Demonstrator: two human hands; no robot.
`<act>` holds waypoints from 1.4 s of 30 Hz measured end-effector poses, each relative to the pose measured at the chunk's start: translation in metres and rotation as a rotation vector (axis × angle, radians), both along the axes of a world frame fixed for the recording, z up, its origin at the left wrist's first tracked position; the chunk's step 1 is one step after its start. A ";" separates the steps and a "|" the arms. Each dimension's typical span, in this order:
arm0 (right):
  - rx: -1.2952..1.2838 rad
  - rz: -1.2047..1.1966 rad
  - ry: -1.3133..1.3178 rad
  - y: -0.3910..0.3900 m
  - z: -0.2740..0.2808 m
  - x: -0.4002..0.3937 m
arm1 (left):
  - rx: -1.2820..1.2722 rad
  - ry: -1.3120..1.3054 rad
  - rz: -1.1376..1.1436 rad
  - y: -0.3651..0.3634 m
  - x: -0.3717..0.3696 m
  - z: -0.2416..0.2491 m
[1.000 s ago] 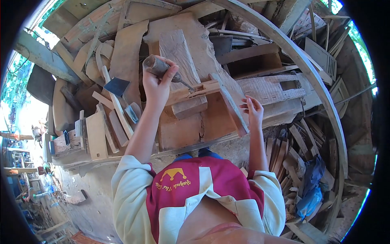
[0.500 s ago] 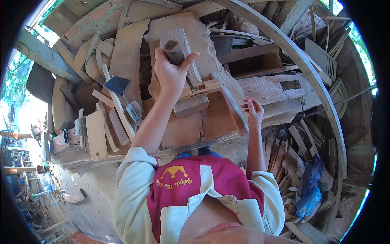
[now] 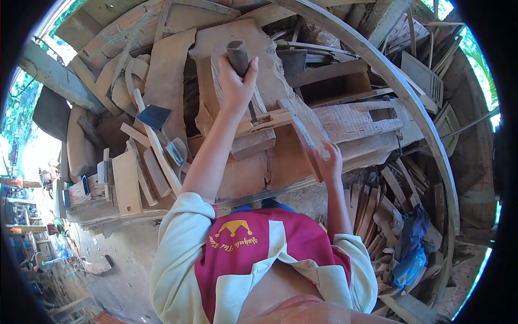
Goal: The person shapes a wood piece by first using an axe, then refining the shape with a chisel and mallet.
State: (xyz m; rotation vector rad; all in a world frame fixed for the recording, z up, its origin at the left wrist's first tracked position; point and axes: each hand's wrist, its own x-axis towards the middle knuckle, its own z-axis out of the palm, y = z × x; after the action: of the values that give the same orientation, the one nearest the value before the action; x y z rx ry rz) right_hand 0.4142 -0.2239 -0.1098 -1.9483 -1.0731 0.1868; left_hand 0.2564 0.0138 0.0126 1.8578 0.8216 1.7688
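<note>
My left hand (image 3: 236,89) is wrapped round the dark cylindrical handle (image 3: 238,56) of an upright tool. A thin dark shaft (image 3: 252,111) below the hand reaches a slot in a pale wooden piece (image 3: 275,117), which lies across a thick wood block (image 3: 253,143). To the right, my right hand (image 3: 328,157) has its fingers loosely bent and apart beside the lower part of a narrow slanted board (image 3: 303,135). Whether the fingertips touch this board is unclear, as its lower end is blurred.
Wood offcuts (image 3: 127,181) and a dark square plate (image 3: 154,116) are at the left of the worktop. A long curved strip (image 3: 410,97) arches over the right side. Scrap wood (image 3: 377,210) and a blue plastic bag (image 3: 407,267) lie lower right.
My left hand and the handle have shifted slightly right, and the handle's top tilts away more. My right hand has moved down and left, closer to the slanted board, whose lower end has shifted left.
</note>
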 end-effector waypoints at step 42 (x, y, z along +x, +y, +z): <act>-0.315 0.606 -0.566 0.086 0.263 0.024 | -0.215 0.039 -0.244 -0.032 0.007 0.003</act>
State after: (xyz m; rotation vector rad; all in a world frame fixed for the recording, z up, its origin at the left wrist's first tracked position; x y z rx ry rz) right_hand 0.4381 -0.1381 0.1534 -1.9365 -2.1092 0.1376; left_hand 0.2633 -0.0182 0.0153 1.7720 0.7323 1.4408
